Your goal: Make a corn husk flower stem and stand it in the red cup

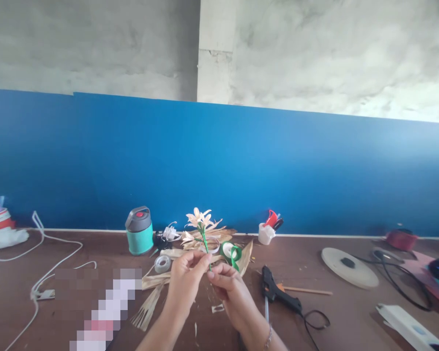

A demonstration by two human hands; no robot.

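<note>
An artificial flower with pale, dry-looking petals stands upright on a green-wrapped stem. My left hand pinches the stem between thumb and fingers. Just below and to the right, my right hand pinches the stem's lower end. Behind my hands lies a roll of green ribbon, its loose end hanging toward my right hand. Dried husk strips spread on the table around the hands. A small roll of clear tape lies left of my left hand.
A black glue gun and a wooden stick lie to the right on the brown table. A teal jar and a white cup with pens stand behind. Further right is a round lid; white cables run at left.
</note>
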